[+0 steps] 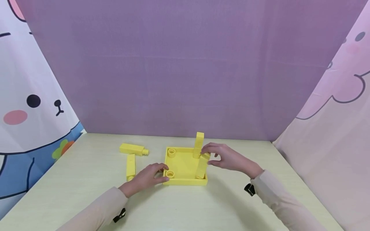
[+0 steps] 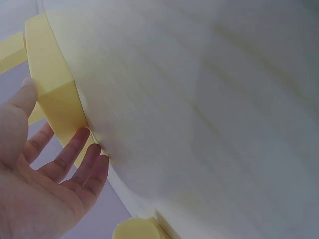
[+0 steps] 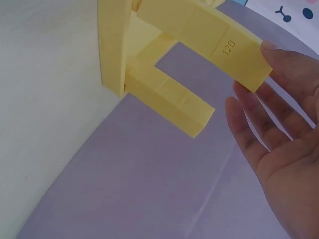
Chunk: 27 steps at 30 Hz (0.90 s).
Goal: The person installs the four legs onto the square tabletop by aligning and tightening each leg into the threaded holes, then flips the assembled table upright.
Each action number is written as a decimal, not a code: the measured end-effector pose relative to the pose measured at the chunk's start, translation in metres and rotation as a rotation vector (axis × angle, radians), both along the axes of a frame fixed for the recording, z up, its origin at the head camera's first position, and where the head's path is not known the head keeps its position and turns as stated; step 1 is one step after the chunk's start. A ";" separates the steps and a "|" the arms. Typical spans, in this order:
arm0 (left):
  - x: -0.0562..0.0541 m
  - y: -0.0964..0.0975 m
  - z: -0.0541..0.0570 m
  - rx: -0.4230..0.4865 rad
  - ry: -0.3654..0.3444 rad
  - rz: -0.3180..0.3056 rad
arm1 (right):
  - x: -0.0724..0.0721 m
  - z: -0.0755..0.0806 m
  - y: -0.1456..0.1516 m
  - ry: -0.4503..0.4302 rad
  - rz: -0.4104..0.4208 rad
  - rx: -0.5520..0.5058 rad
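A shallow yellow square tray (image 1: 185, 182) with round corner sockets lies on the table, looking like a toy tabletop turned upside down. My left hand (image 1: 148, 175) holds its near left corner, thumb at the front wall and fingers at the left side. Marked "120", a yellow square leg (image 2: 10, 50) (image 3: 219, 42) rises from the near right corner, leaning slightly. The thumb and fingers of my right hand (image 1: 226, 156) pinch its top end. Another yellow leg (image 1: 198, 141) stands upright at the far right corner. Both left sockets (image 1: 171, 152) hold no leg.
Left of the tray, a loose yellow leg (image 1: 133, 149) lies sideways with its round peg pointing right. A second loose leg (image 1: 131, 165) lies nearer, partly behind the left hand. A purple cloth (image 1: 173, 80) hangs behind the pale table (image 1: 86, 179), with printed cloths at both sides.
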State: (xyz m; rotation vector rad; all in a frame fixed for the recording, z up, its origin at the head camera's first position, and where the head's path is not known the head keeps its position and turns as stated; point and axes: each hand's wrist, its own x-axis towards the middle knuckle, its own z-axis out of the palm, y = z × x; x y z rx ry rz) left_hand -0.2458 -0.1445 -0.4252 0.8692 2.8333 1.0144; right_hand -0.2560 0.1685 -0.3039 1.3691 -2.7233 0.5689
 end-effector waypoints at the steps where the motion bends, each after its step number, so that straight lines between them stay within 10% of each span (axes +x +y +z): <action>1: 0.000 0.000 0.000 0.000 0.000 -0.003 | 0.000 0.000 0.000 -0.001 -0.002 -0.001; 17: 0.001 0.000 0.000 0.000 0.006 -0.001 | 0.005 -0.016 -0.006 0.123 -0.159 -0.047; 27: 0.000 0.001 0.000 0.000 0.007 -0.009 | -0.001 -0.014 -0.001 0.141 -0.085 -0.047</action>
